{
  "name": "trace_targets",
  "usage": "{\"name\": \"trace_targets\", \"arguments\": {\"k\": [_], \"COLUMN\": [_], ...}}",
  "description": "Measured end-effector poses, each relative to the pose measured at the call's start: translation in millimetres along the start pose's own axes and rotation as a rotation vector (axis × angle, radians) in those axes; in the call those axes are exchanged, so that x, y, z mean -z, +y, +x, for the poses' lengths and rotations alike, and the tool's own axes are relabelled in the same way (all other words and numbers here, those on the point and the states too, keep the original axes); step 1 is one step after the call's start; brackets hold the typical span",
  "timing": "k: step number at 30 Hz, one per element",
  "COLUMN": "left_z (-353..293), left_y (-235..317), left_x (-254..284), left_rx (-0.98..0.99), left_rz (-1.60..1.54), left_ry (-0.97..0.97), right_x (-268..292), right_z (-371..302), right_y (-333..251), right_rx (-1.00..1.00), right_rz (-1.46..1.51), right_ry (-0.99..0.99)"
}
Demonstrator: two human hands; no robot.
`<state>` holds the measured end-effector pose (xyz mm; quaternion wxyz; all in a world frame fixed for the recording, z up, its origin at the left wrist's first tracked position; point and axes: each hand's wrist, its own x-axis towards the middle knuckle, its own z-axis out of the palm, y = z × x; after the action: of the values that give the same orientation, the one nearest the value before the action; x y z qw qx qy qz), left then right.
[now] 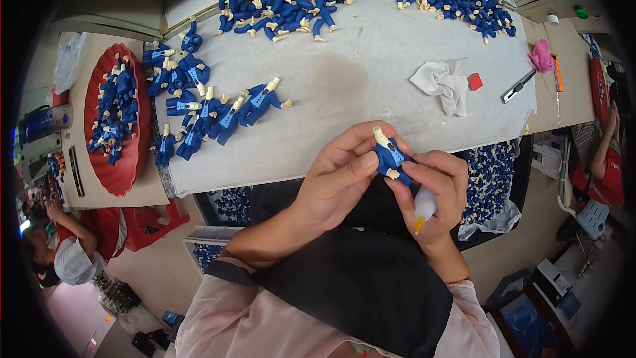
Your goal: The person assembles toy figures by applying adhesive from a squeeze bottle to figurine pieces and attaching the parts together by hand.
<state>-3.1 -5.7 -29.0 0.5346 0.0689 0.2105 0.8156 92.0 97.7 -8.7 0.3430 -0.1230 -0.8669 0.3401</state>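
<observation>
Between both hands, over the table's near edge, is a small headless figurine body in a blue suit, with a cream neck and a cream hand. My left hand is closed on its left side, thumb across the front. The fingertips of my right hand pinch its lower right part. That same hand keeps a white squeeze bottle with a yellow tip tucked in the palm, tip pointing down. Several similar figurine bodies lie on the table to the left of my hands.
Piles of loose blue limbs and more limbs lie at the back. A red scalloped tray of figurine parts stands left. Toward the right are a white cloth, a red block and a cutter knife. Other people sit at both sides.
</observation>
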Motion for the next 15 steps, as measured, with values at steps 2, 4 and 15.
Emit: {"name": "trace_targets", "arguments": {"k": [2, 4, 15], "left_z": [-1, -2, -6], "left_y": [0, 0, 2], "left_x": [-4, -4, -15], "left_rx": [-0.021, -0.043, -0.165], "left_rz": [0.045, 0.091, 0.300], "left_ry": [0.019, 0.038, 0.022], "right_x": [-1, -3, -7], "right_z": [-1, -3, -10], "right_y": [0, 1, 2], "right_rx": [-0.001, -0.026, -0.009], "right_rz": [-0.006, 0.062, 0.061], "right_ry": [0.005, 0.021, 0.054]}}
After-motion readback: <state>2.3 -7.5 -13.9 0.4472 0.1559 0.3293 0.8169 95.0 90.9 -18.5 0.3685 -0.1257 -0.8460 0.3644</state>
